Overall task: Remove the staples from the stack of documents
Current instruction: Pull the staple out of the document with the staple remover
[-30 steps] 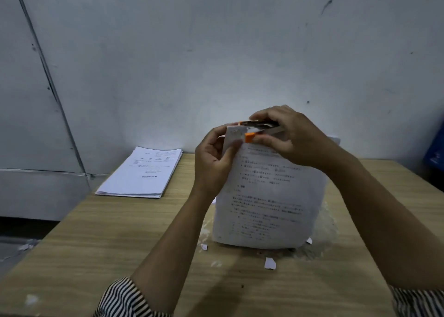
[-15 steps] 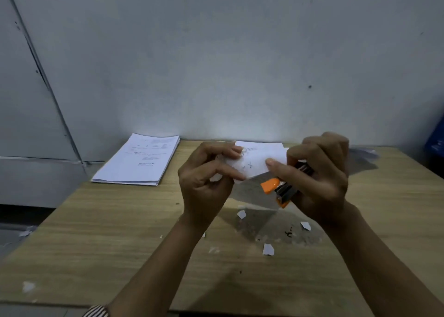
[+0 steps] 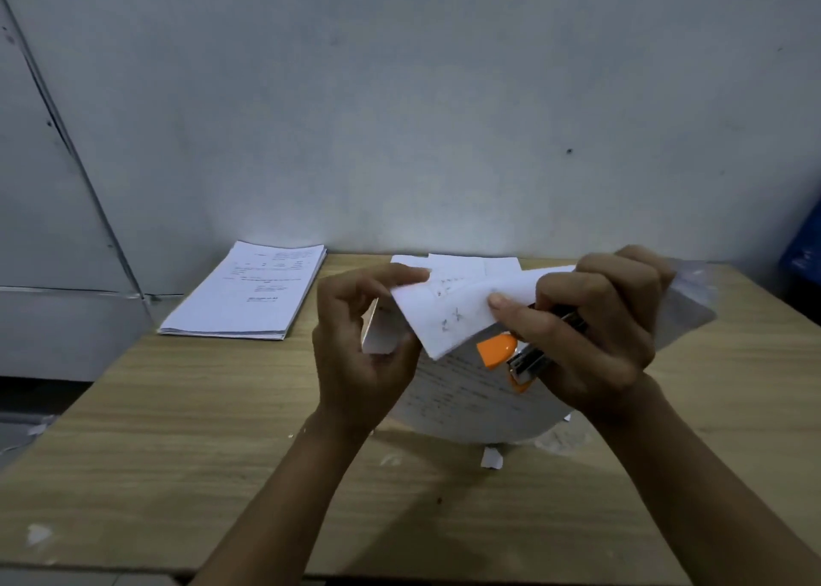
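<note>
I hold the document (image 3: 448,319) up over the bench (image 3: 177,430), between my two hands. Its folded-back corner lies just left of my right hand (image 3: 595,332) and right of my left hand (image 3: 364,341); the fold edge runs up to the right. My left fingers (image 3: 400,274) pinch the top edge. My right thumb presses the corner while the other fingers clamp the orange remover (image 3: 511,354), nose pointing down-left, under the paper. I cannot see a staple. I judge the right hand works that corner next.

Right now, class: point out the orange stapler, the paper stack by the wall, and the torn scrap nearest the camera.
orange stapler (image 3: 498,349), head view, orange nose.
paper stack (image 3: 249,292), head view, top sheet.
torn scrap (image 3: 491,458), head view, its middle.
</note>
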